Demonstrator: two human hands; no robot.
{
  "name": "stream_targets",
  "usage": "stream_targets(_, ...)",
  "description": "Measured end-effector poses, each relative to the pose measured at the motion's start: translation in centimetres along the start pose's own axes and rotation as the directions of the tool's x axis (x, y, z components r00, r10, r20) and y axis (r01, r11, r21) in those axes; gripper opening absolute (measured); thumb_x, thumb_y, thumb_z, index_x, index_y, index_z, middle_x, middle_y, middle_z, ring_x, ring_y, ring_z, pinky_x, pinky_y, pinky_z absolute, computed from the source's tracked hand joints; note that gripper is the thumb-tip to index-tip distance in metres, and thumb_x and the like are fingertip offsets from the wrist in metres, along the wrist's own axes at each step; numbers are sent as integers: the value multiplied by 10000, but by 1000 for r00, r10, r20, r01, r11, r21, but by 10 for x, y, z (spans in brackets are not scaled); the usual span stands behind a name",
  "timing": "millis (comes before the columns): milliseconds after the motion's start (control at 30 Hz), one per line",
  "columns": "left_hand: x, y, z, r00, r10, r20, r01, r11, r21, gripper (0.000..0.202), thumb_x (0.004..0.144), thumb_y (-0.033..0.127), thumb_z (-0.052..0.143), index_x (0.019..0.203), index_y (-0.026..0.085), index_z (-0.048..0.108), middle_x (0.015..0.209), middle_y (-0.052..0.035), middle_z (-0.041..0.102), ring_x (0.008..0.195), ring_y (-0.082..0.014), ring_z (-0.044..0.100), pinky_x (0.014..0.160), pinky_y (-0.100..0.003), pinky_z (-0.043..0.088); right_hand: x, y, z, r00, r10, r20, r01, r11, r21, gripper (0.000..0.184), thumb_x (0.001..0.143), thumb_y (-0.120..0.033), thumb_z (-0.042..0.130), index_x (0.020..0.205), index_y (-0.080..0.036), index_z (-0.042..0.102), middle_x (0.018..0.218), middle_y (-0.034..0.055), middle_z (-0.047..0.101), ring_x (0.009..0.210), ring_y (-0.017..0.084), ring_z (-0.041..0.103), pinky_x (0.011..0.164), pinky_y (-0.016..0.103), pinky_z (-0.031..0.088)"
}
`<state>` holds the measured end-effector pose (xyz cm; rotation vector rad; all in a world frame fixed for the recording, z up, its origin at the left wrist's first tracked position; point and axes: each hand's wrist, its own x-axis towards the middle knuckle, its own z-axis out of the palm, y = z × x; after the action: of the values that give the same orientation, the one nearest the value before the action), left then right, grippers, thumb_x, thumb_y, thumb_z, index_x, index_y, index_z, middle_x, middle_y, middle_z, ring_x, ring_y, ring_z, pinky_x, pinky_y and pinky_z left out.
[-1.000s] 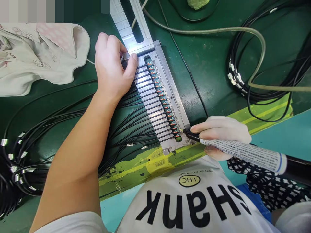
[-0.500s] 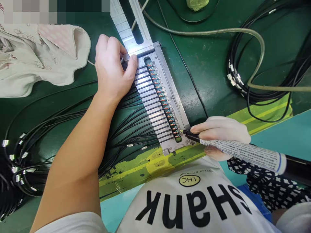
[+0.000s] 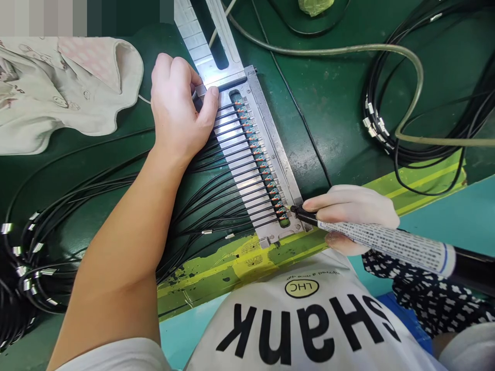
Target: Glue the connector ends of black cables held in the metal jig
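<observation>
On the steel jig, left fingers pinch a metal block, right fingers grip a marker.

From here I see a steel comb jig lying slantwise, far left to near right, its slots gripping a row of black cables that end in small colored connectors. A label-wrapped marker pen points its black tip just beside the nearest connector.
</observation>
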<state>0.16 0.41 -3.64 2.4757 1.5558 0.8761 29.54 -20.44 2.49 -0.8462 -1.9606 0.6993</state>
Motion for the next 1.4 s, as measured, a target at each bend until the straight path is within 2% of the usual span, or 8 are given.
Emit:
stream_targets(267, 0, -1, -1, 1000, 3, 7, -3, 1000, -10, 199, 848, 220, 658, 912, 218, 469, 948, -59, 457, 974, -255, 546, 848, -427, 479, -2, 1, 2, 1000, 11, -18, -11, 1000, -2, 207, 830, -272, 717, 1009, -172, 693, 1055, 106, 782, 834, 190, 752, 665, 300, 602)
stream_targets(567, 0, -1, -1, 1000, 6, 21, -6, 1000, -3, 197, 861, 235, 651, 913, 216, 462, 942, -53, 448, 986, -252, 539, 864, -424, 476, -3, 2, 1, 1000, 20, 2, -20, 999, -27, 237, 830, -299, 725, 1055, -233, 695, 1082, 61, 782, 816, 214, 760, 625, 340, 619)
stream_targets(833, 0, 0, -1, 1000, -7, 24, 7, 1000, -11, 187, 866, 270, 643, 915, 225, 468, 946, -52, 451, 979, -243, 528, 864, -415, 472, -2, 1, 0, 1000, 24, 0, -24, 1000, -21, 215, 819, -275, 721, 1021, -206, 696, 1077, 70, 783, 829, 210, 759, 635, 338, 621)
stream_targets(967, 0, 4, -3, 999, -43, 17, 43, 998, -43, 197, 860, 262, 642, 884, 245, 447, 949, -58, 472, 975, -249, 529, 856, -418, 465, -2, -1, -1, 996, 71, 48, -69, 997, -46, 260, 810, -301, 732, 1062, -274, 672, 1098, 48, 782, 818, 218, 764, 639, 358, 637)
stream_targets(1067, 1, 6, -4, 998, -54, 21, 55, 997, -48, 198, 863, 276, 630, 870, 248, 434, 943, -62, 478, 984, -259, 531, 858, -432, 462, -3, -2, -1, 996, 80, 34, -78, 995, -57, 271, 818, -332, 723, 1081, -316, 660, 1094, 30, 784, 807, 227, 769, 617, 372, 641)
stream_targets(1167, 1, 7, -4, 998, -63, 27, 64, 996, -54, 210, 862, 314, 631, 864, 248, 432, 944, -65, 481, 993, -262, 528, 860, -443, 458, -2, -2, -1, 997, 67, 26, -66, 997, -38, 274, 817, -313, 719, 1085, -299, 664, 1075, 47, 787, 804, 225, 766, 607, 362, 631)
stream_targets(1300, 1, 8, -7, 992, -112, 64, 118, 987, -112, 236, 862, 426, 614, 860, 267, 438, 988, -83, 485, 1056, -304, 521, 933, -517, 429, -1, 0, -1, 1000, -11, -1, 11, 1000, 10, 254, 814, -282, 727, 1049, -194, 689, 1035, 112, 786, 762, 201, 754, 599, 317, 596)
stream_targets(1400, 1, 8, -11, 983, -141, 122, 161, 970, -179, 252, 849, 515, 574, 834, 303, 439, 987, -89, 490, 1122, -327, 506, 989, -556, 398, -1, 0, -1, 1000, 5, 8, -5, 1000, 6, 220, 837, -299, 712, 1028, -191, 691, 1045, 105, 785, 771, 187, 752, 624, 302, 593)
